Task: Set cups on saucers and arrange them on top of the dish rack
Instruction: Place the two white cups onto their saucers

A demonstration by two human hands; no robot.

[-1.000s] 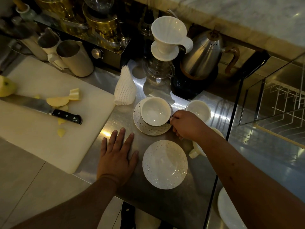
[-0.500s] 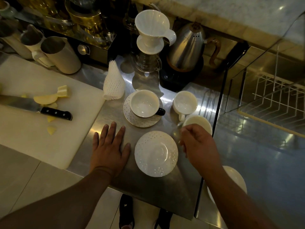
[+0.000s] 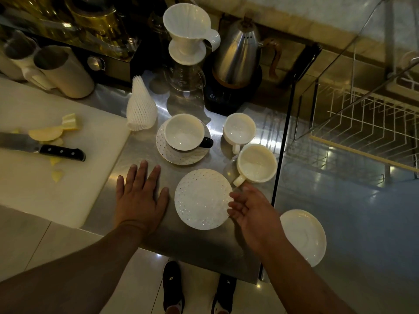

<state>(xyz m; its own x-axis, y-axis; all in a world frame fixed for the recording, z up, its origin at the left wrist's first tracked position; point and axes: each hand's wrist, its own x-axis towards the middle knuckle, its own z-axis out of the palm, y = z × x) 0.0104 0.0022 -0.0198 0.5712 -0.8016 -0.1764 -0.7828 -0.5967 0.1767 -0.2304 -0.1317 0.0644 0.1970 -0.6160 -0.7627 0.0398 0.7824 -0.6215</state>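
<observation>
Right hand [image 3: 251, 211]: yours, fingers loose, holding nothing, at the bare saucer's [image 3: 199, 198] right edge, centre frame.
Near cup [image 3: 257, 164]: just above that hand, handle pointing down-left toward it.
Left hand [image 3: 140, 198]: flat on the counter, farther off.
Far cup [image 3: 239, 130]: behind, touching.
Rack [image 3: 362, 128]: far right.

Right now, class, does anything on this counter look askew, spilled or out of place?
Nothing looks spilled or broken. The black-handled cup sits off-centre, toward the far rim of its dotted saucer. The plain saucer lies apart from the others, right of the black divider, near the front edge.
</observation>
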